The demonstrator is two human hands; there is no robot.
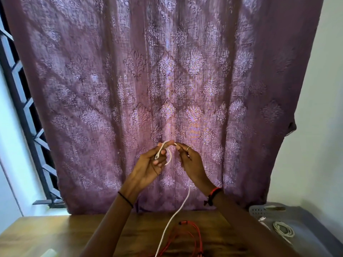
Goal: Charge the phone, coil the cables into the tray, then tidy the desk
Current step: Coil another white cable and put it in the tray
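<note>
Both hands are raised in front of the curtain, holding a white cable (178,210). My left hand (148,167) grips the cable's plug end, with a small loop bending over its fingers. My right hand (191,164) pinches the cable just right of that loop. The rest of the white cable hangs down to the wooden desk (55,236). A red cable (193,236) lies loose on the desk below my hands. A grey tray (259,212) sits at the right, partly hidden. The phone is not in view.
A coiled white cable (284,231) lies on a grey surface (311,229) to the right of the desk. A purple patterned curtain (167,80) hangs behind the desk. A window with a black grille (22,101) is at the left.
</note>
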